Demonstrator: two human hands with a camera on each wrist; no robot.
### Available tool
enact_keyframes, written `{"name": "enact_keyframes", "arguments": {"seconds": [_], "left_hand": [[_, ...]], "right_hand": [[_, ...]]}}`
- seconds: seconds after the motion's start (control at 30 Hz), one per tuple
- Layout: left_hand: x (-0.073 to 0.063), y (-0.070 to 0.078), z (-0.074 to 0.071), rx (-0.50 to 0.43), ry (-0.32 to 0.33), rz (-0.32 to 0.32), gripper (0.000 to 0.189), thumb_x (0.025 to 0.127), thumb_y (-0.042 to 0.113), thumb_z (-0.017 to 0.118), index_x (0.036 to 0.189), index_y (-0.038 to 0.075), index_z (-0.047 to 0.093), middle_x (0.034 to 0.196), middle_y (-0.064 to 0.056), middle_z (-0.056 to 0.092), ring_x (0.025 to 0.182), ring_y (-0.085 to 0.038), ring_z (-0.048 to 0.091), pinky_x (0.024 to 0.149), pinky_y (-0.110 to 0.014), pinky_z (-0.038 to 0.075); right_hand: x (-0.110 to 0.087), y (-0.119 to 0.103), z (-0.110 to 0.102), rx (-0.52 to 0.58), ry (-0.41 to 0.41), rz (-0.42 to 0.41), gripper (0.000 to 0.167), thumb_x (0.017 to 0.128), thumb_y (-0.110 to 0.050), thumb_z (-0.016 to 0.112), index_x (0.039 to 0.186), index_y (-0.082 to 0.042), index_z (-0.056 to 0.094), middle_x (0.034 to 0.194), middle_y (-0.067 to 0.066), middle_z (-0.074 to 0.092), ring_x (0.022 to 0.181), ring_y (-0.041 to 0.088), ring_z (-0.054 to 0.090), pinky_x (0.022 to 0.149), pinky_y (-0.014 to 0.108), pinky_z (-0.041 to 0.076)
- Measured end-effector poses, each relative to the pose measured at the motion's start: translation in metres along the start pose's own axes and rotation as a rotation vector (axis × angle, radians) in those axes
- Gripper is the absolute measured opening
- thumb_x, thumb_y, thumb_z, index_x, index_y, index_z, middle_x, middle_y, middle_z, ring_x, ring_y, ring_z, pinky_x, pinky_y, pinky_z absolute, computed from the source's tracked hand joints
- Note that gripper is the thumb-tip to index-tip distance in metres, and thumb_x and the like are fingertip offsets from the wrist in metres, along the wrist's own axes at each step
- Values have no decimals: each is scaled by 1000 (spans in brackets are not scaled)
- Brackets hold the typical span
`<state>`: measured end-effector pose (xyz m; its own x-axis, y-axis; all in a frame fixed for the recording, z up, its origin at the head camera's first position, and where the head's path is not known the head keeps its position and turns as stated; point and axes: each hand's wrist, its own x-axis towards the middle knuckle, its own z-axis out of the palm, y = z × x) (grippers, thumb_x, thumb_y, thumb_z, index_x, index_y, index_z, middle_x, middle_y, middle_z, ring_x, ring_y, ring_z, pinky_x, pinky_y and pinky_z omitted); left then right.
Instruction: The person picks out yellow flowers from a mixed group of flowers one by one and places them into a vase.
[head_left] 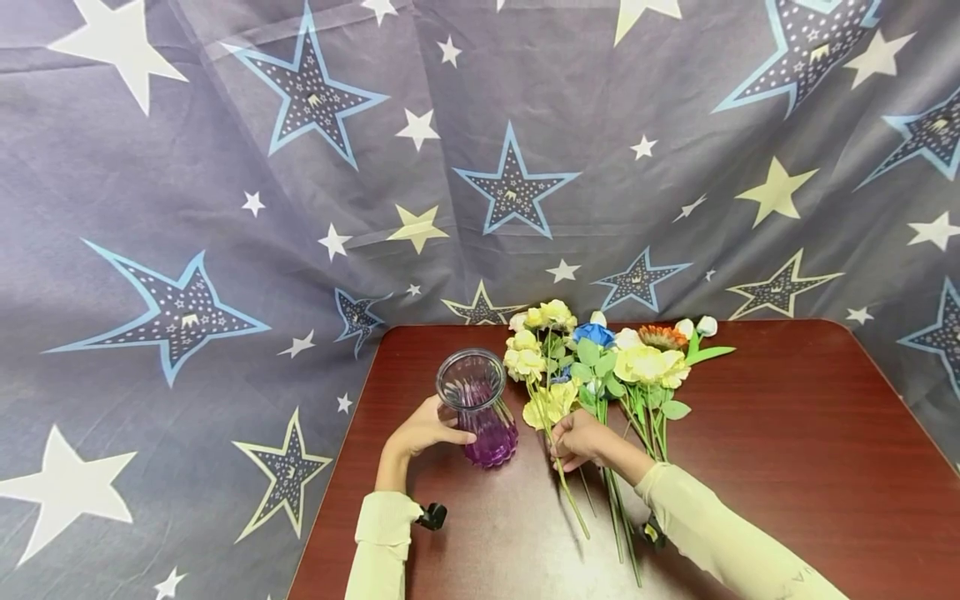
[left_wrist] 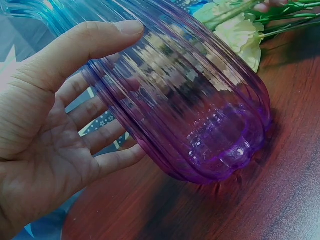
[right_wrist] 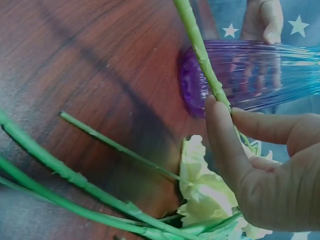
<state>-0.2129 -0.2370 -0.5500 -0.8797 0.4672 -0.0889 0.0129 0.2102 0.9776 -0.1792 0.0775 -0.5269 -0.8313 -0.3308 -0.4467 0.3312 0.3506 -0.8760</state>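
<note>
A ribbed glass vase (head_left: 491, 429), purple at the base and bluish toward the flared rim, stands upright on the table. My left hand (head_left: 427, 429) holds its left side, the thumb (left_wrist: 107, 40) across the front and the other fingers around behind. To the right, my right hand (head_left: 581, 437) pinches a green flower stem (right_wrist: 197, 45) between thumb and fingers. That stem leads up to pale yellow blooms (head_left: 525, 358) beside the vase. Another yellow bloom (right_wrist: 205, 185) lies just under the hand in the right wrist view.
More flowers lie right of the hand: a blue rose (head_left: 594, 333), an orange flower (head_left: 663, 337), a large cream bloom (head_left: 648, 365) and white tulips (head_left: 707, 326). Loose stems (head_left: 621, 525) point toward the near edge. A star-patterned cloth (head_left: 525, 275) hangs behind the reddish-brown table (head_left: 787, 450).
</note>
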Motion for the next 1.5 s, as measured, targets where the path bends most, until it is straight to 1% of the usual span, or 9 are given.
{"name": "enact_keyframes", "arguments": {"seconds": [0.23,0.47,0.63,0.73,0.93,1.13,1.27,1.37,1.5], "left_hand": [[-1,1,2,-34,-12,1,87,74,0,88,149,4,45,147,-21,54,138,-39,51,118,-57,38],[-1,3,1,-29,-4,-6,87,75,0,87,150,4,44,147,-22,54,139,-42,49,117,-58,38],[-1,3,1,-31,-2,-10,88,74,0,88,151,3,43,148,-23,53,140,-42,48,117,-58,38],[-1,4,2,-20,0,-13,88,75,1,88,151,3,42,148,-22,53,139,-41,49,117,-57,39],[-1,4,2,-8,5,-11,88,74,1,88,150,4,44,147,-21,54,139,-40,50,117,-56,39],[-1,3,2,-18,-5,-12,90,73,-1,88,151,6,43,149,-20,53,140,-39,49,117,-56,39],[-1,2,2,-24,-4,-3,90,73,-1,88,150,6,44,149,-20,53,140,-38,49,117,-57,38],[0,2,2,-24,-3,1,89,73,-1,88,150,6,45,148,-19,53,140,-37,49,118,-57,38],[-1,2,2,-16,1,5,88,73,2,89,150,6,45,148,-19,54,139,-35,50,117,-57,38]], "right_hand": [[-9,-10,-1,-15,11,-36,19,78,20,53,94,14,62,80,21,69,59,16,65,55,29,61],[-18,-21,-2,-22,26,-70,12,81,18,61,89,10,63,73,10,65,57,14,62,55,28,60],[-22,-25,-4,-27,25,-123,11,81,17,60,90,12,62,73,9,65,59,15,64,59,34,62],[-23,-27,-6,-23,30,-139,10,81,16,60,88,9,62,73,8,64,62,16,67,62,36,62],[-26,-32,-13,-43,23,-185,7,84,14,61,83,7,63,71,7,64,63,17,68,60,34,62],[-30,-35,-17,-54,-9,-258,7,83,15,59,83,9,63,73,10,67,65,17,69,64,39,64],[-32,-38,-20,-76,-19,-306,14,80,19,54,76,7,59,74,14,69,68,18,69,68,42,65],[-34,-42,-23,-95,-30,-343,14,78,20,50,76,8,58,77,18,70,71,19,69,70,44,65],[-37,-48,-27,-112,-30,-373,16,81,19,54,89,14,67,85,23,74,75,25,74,71,43,65]]}}
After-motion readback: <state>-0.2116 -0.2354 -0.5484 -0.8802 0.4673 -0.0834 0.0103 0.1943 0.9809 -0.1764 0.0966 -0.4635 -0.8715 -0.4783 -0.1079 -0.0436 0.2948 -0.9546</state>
